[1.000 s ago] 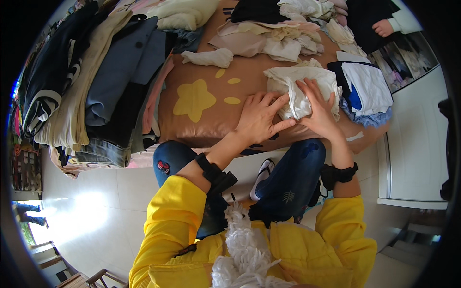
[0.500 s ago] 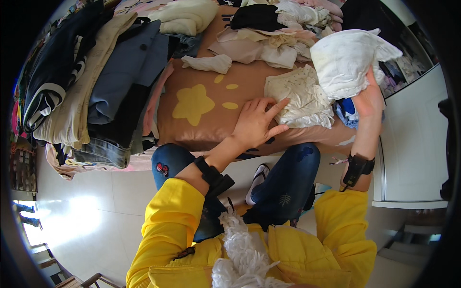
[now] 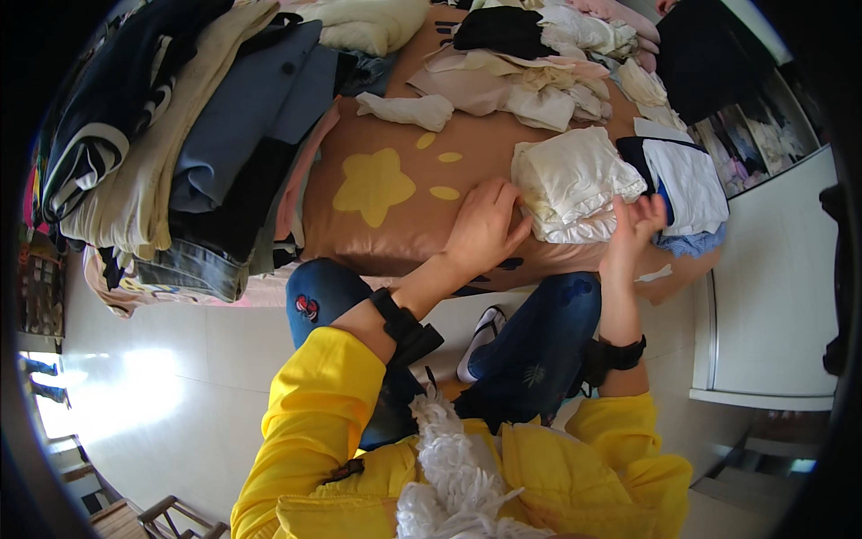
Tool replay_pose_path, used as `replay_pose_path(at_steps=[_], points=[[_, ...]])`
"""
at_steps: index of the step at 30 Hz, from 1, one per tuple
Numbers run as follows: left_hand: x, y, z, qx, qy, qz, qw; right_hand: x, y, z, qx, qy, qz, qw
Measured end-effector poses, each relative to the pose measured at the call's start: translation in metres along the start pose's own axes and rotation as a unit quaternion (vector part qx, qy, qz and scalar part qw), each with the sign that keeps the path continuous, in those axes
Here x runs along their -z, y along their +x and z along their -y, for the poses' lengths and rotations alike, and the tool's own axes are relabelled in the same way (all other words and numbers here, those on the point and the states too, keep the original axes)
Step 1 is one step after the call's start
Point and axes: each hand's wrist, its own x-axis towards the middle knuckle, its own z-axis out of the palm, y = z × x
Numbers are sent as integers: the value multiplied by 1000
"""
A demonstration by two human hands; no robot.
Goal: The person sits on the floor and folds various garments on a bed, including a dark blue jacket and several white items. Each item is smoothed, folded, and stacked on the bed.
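A stack of folded white clothes (image 3: 575,175) lies on the brown bedcover (image 3: 377,247) in front of me, the top piece creased and slightly puffed. My left hand (image 3: 485,225) rests against its left edge, fingers a little bent and thumb apart, holding nothing that I can see. At the right front corner of the stack is my right hand (image 3: 632,232), its fingers spread and raised, with nothing in them. Just right of it sits another folded pile (image 3: 687,189), white on top with dark and blue cloth beneath.
Tall folded trousers and other clothes (image 3: 242,126) stand at the left. Loose light garments (image 3: 512,85) and a black one (image 3: 503,31) lie behind the stack. A small white cloth (image 3: 406,110) is left of them. A white cabinet panel (image 3: 772,287) borders the right side.
My right hand has brought the white garment left and down onto the stack and let go. That uncovers the pile on the right. My left hand stays at the stack's left edge, its fingers drawn in.
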Motion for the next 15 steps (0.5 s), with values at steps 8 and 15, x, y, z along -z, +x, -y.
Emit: replay_pose_path(at_steps=[8,15], points=[[-7,-2,-3,-3,42,-69,997,-1,2,19,313,-461,472,683],[-3,-3,2,19,30,-10,999,-5,-8,3,313,-438,429,725]])
